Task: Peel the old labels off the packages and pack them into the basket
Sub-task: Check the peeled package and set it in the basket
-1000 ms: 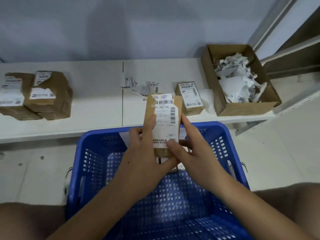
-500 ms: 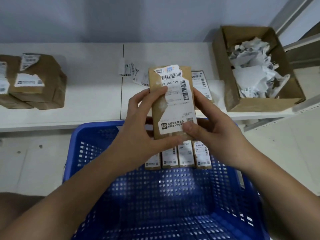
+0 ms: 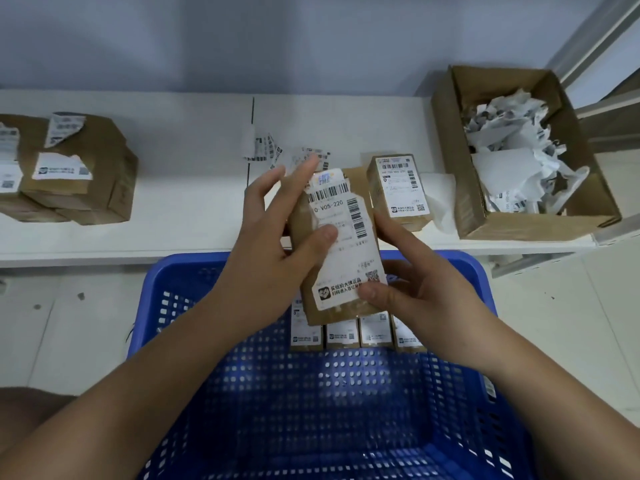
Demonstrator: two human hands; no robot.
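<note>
Both forearms reach forward over the blue basket (image 3: 180, 306). The left hand (image 3: 273, 251) grasps the held package (image 3: 341, 251) from its left side: thumb pressed on the face of the white label (image 3: 349, 237), fingers extended upward behind the package's upper left edge. The right hand (image 3: 415, 285) grasps the same package from the right: thumb on the label's lower right corner, fingers curled behind the right edge.

The held package is tilted slightly, raised above the far rim of the basket. Its label is partly torn along the left side, exposing brown cardboard.

Inside the basket, a row of packed packages (image 3: 358, 332) stands against the far wall, partly hidden by the held package. Beyond the basket, a white shelf (image 3: 190, 209) carries another labelled package (image 3: 401, 192), loose label scraps (image 3: 266, 150), a stack of brown parcels (image 3: 79, 174) to the far left, and an open cardboard box (image 3: 450, 161) of peeled labels (image 3: 512, 150) to the right.
</note>
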